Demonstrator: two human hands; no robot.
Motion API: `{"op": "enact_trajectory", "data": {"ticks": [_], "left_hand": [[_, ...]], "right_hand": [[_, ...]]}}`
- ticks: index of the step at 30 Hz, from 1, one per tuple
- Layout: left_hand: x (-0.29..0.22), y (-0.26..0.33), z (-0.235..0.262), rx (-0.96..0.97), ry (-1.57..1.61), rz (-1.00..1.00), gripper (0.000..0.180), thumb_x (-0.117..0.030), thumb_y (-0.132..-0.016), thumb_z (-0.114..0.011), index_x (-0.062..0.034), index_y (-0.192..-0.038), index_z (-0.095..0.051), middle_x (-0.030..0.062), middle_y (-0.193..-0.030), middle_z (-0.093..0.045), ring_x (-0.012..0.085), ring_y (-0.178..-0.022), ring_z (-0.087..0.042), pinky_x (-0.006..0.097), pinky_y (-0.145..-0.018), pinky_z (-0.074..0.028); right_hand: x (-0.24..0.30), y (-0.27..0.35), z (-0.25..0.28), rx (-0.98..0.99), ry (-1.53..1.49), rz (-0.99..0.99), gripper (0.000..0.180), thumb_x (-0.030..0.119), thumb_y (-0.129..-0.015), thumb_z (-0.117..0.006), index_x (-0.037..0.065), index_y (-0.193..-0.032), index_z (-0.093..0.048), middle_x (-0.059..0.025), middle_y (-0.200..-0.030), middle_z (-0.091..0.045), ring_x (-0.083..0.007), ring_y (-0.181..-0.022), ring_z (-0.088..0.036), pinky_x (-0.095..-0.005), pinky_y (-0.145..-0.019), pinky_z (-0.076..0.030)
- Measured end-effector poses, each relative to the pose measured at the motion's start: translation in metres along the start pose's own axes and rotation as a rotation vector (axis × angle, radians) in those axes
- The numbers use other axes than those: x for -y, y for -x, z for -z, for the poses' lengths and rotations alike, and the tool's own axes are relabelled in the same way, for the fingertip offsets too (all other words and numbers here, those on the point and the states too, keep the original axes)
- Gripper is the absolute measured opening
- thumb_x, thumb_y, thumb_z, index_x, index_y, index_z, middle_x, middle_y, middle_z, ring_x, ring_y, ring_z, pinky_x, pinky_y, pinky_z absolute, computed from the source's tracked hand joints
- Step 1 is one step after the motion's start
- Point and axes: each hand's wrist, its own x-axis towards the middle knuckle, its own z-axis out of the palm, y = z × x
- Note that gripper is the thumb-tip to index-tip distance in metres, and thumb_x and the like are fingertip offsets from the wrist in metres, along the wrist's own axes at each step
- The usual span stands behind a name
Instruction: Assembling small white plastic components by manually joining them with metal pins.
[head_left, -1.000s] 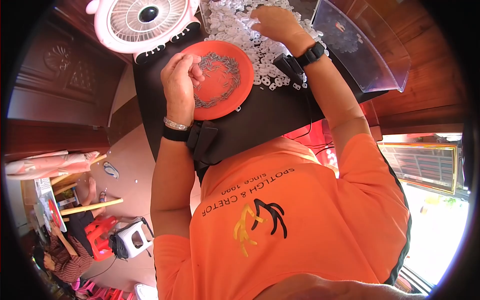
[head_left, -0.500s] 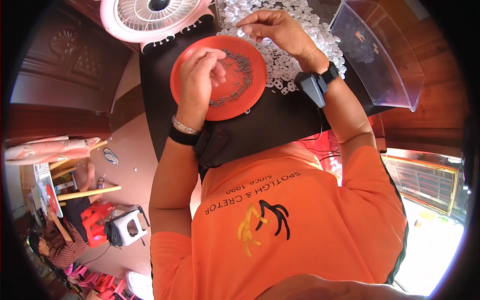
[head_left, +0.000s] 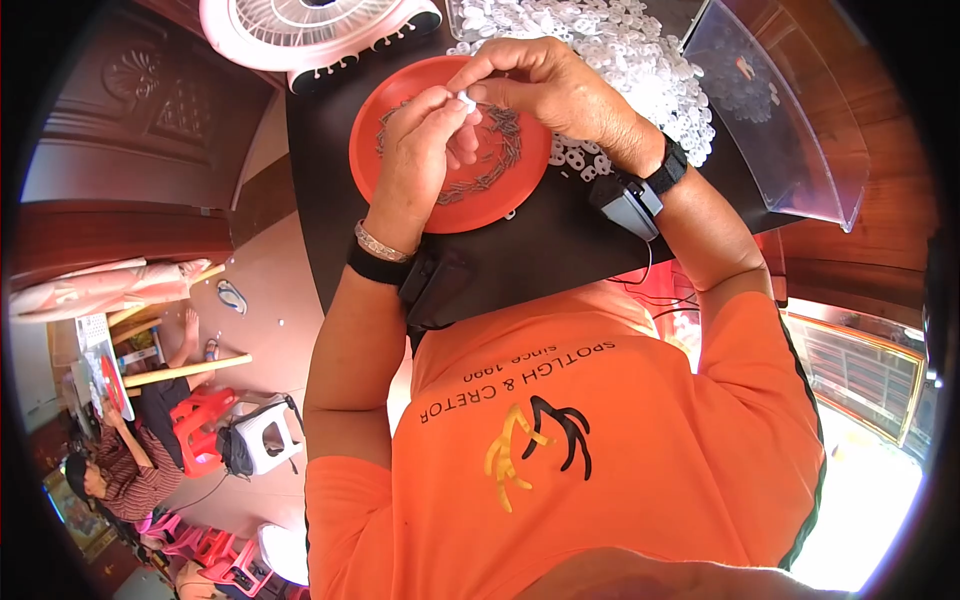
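Fingertips [head_left: 437,97] of the two hands now meet; half a second ago they were apart, the right hand [head_left: 572,98] holding a white piece [head_left: 466,101] to the right of the left hand [head_left: 412,155]. A second ago the right hand was over the heap, farther off. The left hand is over the plate [head_left: 478,216] in all three frames.

Both forearms reach forward from the orange shirt [head_left: 560,400], elbows bent, hands converging. The left hand points away from the body, a bracelet [head_left: 383,243] at its wrist, thumb and forefinger toward the white piece, the other fingers curled. The right hand comes in from the right, back of the hand up, thumb and forefinger pinching the white piece. The fingers crowd it, so I cannot tell whether the left ones grip it too or hold something else. The piece is over the far half of the plate.

Nearest of the containers, the red plate is on the black table [head_left: 540,255] and bears grey pins [head_left: 505,150] in a loose ring. Beyond it lies the heap [head_left: 645,75] of white pieces, spilling toward the plate's right side. The clear bin [head_left: 800,150] is right of the heap; its contents are unclear. A pink fan [head_left: 270,50] is at the far left.
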Motion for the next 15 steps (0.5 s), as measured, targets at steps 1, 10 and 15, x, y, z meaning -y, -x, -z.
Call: {"op": "enact_trajectory", "data": {"ticks": [1,10,15], "left_hand": [[0.0,0.0,0.0,-0.002,-0.012,0.004,0.025,-0.023,-0.09,-0.05,-0.002,-0.083,-0.061,0.0011,-0.064,-0.058,0.0083,-0.056,-0.053,0.021,-0.051,-0.038],[-0.003,-0.002,0.009,-0.13,0.011,-0.069,0.022,-0.019,-0.09,-0.05,-0.002,-0.081,-0.061,0.0015,-0.065,-0.057,0.0089,-0.055,-0.053,0.02,-0.051,-0.038],[-0.006,-0.001,0.008,-0.196,0.051,-0.083,0.021,-0.017,-0.089,-0.049,-0.0013,-0.081,-0.06,0.0018,-0.064,-0.056,0.0091,-0.054,-0.052,0.02,-0.051,-0.038]], "right_hand": [[0.0,0.0,-0.001,-0.002,-0.002,-0.001,0.015,0.002,-0.089,-0.059,0.0,-0.102,-0.066,-0.003,-0.093,-0.065,-0.0103,-0.088,-0.06,-0.024,-0.082,-0.048],[0.005,0.003,0.006,-0.014,0.486,-0.016,0.015,0.005,-0.083,-0.063,0.003,-0.098,-0.066,-0.0055,-0.089,-0.063,-0.0152,-0.084,-0.061,-0.0266,-0.077,-0.048],[-0.007,0.007,-0.004,-0.039,0.927,0.193,0.015,0.007,-0.075,-0.065,0.008,-0.09,-0.066,-0.0073,-0.09,-0.06,-0.0281,-0.087,-0.06,-0.0361,-0.076,-0.049]]}}
